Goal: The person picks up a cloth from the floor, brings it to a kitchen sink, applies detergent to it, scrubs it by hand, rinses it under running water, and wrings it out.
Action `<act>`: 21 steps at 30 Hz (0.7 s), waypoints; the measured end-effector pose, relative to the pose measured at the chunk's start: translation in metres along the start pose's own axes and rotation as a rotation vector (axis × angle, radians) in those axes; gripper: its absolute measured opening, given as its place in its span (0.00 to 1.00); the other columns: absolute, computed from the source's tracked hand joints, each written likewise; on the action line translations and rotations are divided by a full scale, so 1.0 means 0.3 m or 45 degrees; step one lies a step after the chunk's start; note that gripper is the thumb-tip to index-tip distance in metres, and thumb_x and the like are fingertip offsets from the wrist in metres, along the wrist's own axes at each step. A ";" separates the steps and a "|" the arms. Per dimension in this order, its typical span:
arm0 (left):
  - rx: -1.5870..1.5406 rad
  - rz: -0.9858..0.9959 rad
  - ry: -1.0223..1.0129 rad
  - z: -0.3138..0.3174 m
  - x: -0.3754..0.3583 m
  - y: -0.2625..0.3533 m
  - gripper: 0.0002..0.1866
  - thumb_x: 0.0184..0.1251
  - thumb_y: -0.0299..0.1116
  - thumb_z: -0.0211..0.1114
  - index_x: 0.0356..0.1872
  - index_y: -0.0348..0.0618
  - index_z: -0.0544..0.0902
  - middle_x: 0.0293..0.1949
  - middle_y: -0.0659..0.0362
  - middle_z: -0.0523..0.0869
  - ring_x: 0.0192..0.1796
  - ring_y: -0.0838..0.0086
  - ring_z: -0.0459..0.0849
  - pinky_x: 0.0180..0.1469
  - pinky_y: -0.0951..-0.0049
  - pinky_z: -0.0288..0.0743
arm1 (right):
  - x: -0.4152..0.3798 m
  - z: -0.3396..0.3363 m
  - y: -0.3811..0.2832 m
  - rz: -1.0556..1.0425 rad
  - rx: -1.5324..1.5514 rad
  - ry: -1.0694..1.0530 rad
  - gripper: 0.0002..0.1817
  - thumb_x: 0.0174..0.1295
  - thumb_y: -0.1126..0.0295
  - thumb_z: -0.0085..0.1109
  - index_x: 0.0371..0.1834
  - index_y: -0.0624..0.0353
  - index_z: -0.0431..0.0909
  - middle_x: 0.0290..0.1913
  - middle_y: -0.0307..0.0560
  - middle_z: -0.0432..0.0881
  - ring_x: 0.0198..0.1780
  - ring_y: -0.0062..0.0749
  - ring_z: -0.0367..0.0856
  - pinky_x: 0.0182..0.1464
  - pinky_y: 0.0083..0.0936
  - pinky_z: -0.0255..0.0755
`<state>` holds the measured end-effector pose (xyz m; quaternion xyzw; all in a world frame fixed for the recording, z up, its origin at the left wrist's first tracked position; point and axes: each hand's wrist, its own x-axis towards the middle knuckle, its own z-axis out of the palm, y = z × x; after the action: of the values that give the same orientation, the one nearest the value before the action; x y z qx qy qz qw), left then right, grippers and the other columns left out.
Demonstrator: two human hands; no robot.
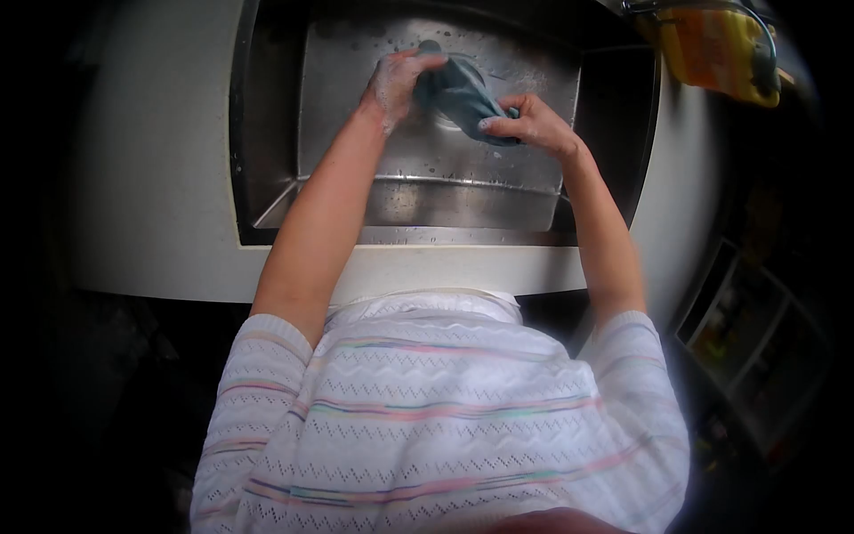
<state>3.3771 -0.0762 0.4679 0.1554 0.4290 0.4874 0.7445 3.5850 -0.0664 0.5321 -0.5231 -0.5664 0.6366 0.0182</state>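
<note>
A wet grey-blue cloth (463, 96) is stretched between my two hands above the metal sink (463, 206). My left hand (397, 82), with soap suds on its back and wrist, grips the cloth's upper left end. At its lower right end, my right hand (536, 125) pinches the cloth between thumb and fingers. Part of the round drain shows behind the cloth. Water drops cover the sink's floor and walls.
A pale countertop (160, 178) surrounds the sink, with its front edge close to my body. At the upper right hangs a wire holder with a yellow and orange packet (716, 52). Dark shelving stands at the far right.
</note>
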 end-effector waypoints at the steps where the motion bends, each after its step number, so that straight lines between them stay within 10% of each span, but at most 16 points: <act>1: -0.129 -0.010 0.037 -0.004 0.010 -0.012 0.10 0.50 0.30 0.63 0.33 0.36 0.78 0.32 0.58 0.80 0.36 0.72 0.78 0.41 0.74 0.72 | 0.003 0.018 -0.002 -0.072 0.210 0.041 0.10 0.44 0.65 0.64 0.26 0.58 0.77 0.20 0.33 0.72 0.23 0.15 0.68 0.28 0.14 0.62; 7: -0.393 -0.094 0.140 -0.007 0.026 -0.062 0.11 0.56 0.34 0.62 0.35 0.36 0.76 0.32 0.56 0.79 0.34 0.69 0.78 0.34 0.66 0.74 | 0.167 0.064 -0.014 -0.115 0.696 0.389 0.08 0.45 0.73 0.55 0.30 0.60 0.76 0.23 0.38 0.76 0.25 0.20 0.74 0.28 0.18 0.68; 11: -0.768 0.040 -0.070 -0.021 0.007 -0.125 0.13 0.59 0.41 0.59 0.33 0.40 0.75 0.31 0.57 0.77 0.33 0.70 0.77 0.35 0.69 0.73 | 0.140 0.337 -0.124 -0.849 -0.570 0.690 0.10 0.49 0.69 0.53 0.34 0.61 0.74 0.27 0.54 0.77 0.27 0.41 0.78 0.30 0.29 0.73; 12: -1.134 0.169 -0.412 -0.022 0.013 -0.192 0.14 0.60 0.43 0.56 0.32 0.41 0.74 0.31 0.58 0.77 0.33 0.70 0.77 0.36 0.68 0.73 | 0.156 0.349 -0.125 -0.813 -0.639 0.741 0.10 0.50 0.68 0.54 0.33 0.61 0.74 0.28 0.55 0.77 0.27 0.44 0.78 0.29 0.31 0.73; 14: -1.280 0.181 -0.296 0.049 -0.035 -0.173 0.12 0.63 0.41 0.51 0.34 0.42 0.74 0.33 0.58 0.77 0.35 0.70 0.77 0.38 0.68 0.73 | 0.193 0.362 -0.103 -0.740 -0.773 0.829 0.09 0.51 0.66 0.54 0.29 0.61 0.73 0.31 0.57 0.77 0.27 0.49 0.77 0.29 0.35 0.72; 15: -0.786 -0.323 0.216 0.017 -0.022 -0.102 0.11 0.64 0.38 0.49 0.36 0.43 0.74 0.34 0.58 0.77 0.37 0.70 0.77 0.40 0.67 0.73 | 0.245 0.313 -0.056 -0.659 -0.839 0.866 0.09 0.51 0.65 0.54 0.26 0.60 0.73 0.28 0.56 0.77 0.27 0.50 0.77 0.29 0.37 0.72; 21: -0.817 -0.309 0.046 0.024 -0.024 -0.098 0.13 0.64 0.37 0.42 0.38 0.42 0.73 0.39 0.56 0.76 0.42 0.68 0.76 0.45 0.68 0.73 | 0.236 0.303 -0.080 -0.530 -0.749 0.964 0.13 0.53 0.60 0.51 0.21 0.58 0.74 0.22 0.56 0.77 0.26 0.51 0.77 0.31 0.41 0.71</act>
<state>3.3990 -0.0951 0.4566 -0.1476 0.2824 0.5079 0.8003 3.4767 -0.0780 0.4870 -0.5761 -0.7669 0.1999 0.2001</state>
